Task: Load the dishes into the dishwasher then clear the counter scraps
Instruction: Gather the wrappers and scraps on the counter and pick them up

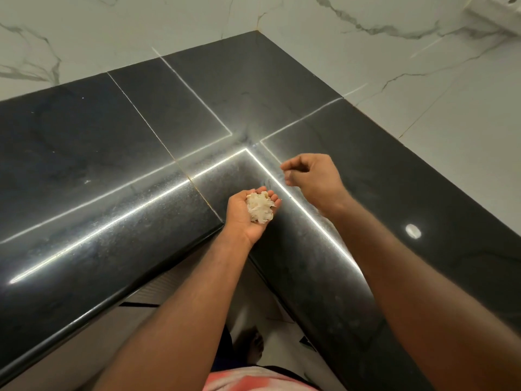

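My left hand [242, 221] is turned palm up over the inner corner of the black stone counter [112, 153]. It cups a small pile of pale, flaky scraps [259, 206], with the fingertips curled up around them. A little to the right and further back, my right hand [313, 179] hovers just above the counter. Its fingers are curled and its thumb and fingertips are drawn together. I see nothing between them. No dishes and no dishwasher are in view.
The counter is L-shaped and glossy, with pale joint lines and bright light reflections. Marble-look wall tiles [366, 66] rise behind it. A white perforated object [499, 7] sits at the top right corner. Below the counter edge are pale floor and my foot [252, 345].
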